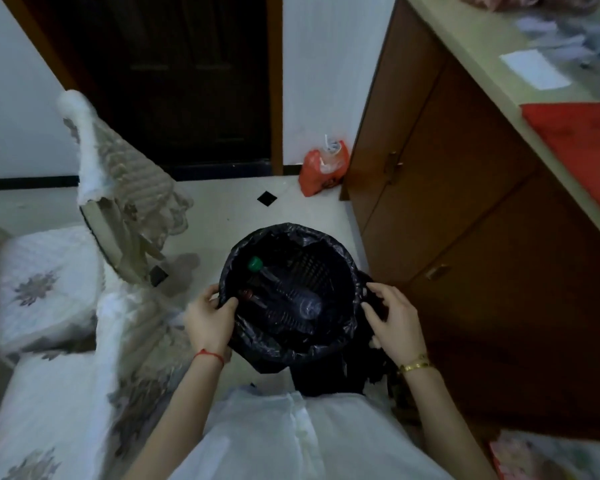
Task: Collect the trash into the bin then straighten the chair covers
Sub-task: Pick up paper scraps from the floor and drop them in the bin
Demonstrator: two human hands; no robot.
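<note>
A round bin lined with a black bag (284, 344) stands on the floor right below me. Inside lie a clear bottle with a green cap (257, 265) and a second bottle with a dark red cap (248, 295). My left hand (210, 322) pinches the bag's rim on the left side. On the right side, my right hand (394, 318) rests with curled fingers against the loose black plastic; whether it grips the plastic is unclear. A chair with a lace cover (125, 181) stands to the left, its cover hanging crooked. Another covered seat (49, 393) sits at lower left.
A brown cabinet (465, 237) with a cluttered top and red cloth (582, 140) fills the right side. An orange plastic bag (321, 168) sits on the floor by the wall. A dark doorway (174, 81) lies ahead. Tiled floor (250, 209) shows between chair and bin.
</note>
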